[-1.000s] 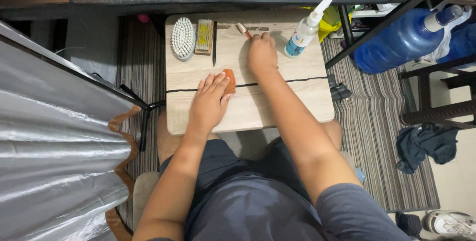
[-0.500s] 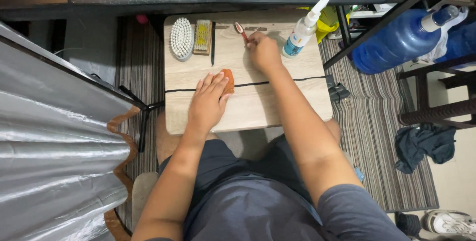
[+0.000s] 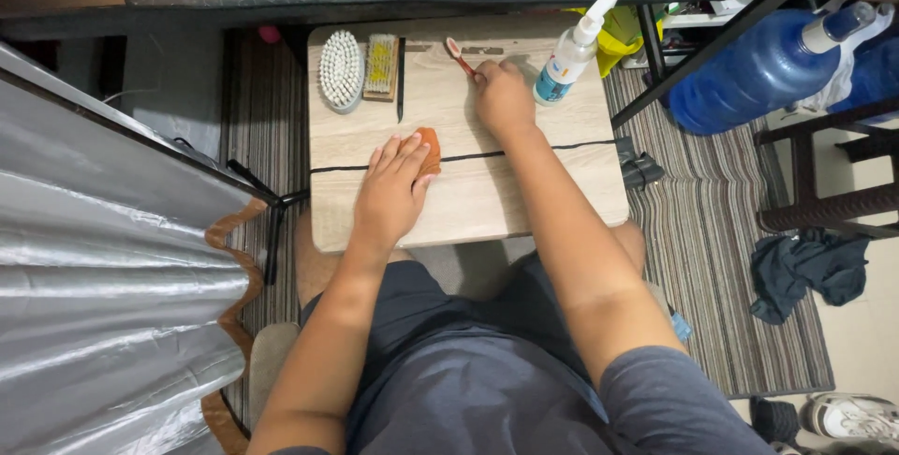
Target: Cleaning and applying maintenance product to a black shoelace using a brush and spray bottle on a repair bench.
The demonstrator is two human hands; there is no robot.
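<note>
Down at nine o'clock a silver pleated sheet (image 3: 112,324) with a brown scalloped edge hangs beside our left knee, well apart from the work. Moving right, we meet the small wooden table (image 3: 552,183), pale grain, with a thin dark line running across it from nine to three. At its eleven o'clock corner lie a round white-bristled brush (image 3: 341,71) and, just beside it, a flat wooden brush (image 3: 381,66) with yellowish bristles, bristles up, likely parked there so they stay within easy reach.

Our left hand (image 3: 391,195) lies palm down near the table's centre, its fingers spread flat over an orange cloth (image 3: 428,150); it presses the cloth rather than grips it, probably to keep it from sliding. Only the cloth's far edge shows, peeking out at the fingertips toward one o'clock: a small, soft, rust-orange wad lying on the dark line.

Further right, our right hand (image 3: 504,99) reaches to twelve o'clock, fingers curled and closed on the handle of a red toothbrush (image 3: 460,55), whose pale head points toward eleven o'clock; whether the head rests on the wood we cannot tell. Just beside that hand, at one o'clock, stands a white spray bottle (image 3: 567,57) with a blue label, upright. Beyond the table, at two o'clock, a large blue water jug (image 3: 740,76) sits behind a dark frame.
</note>
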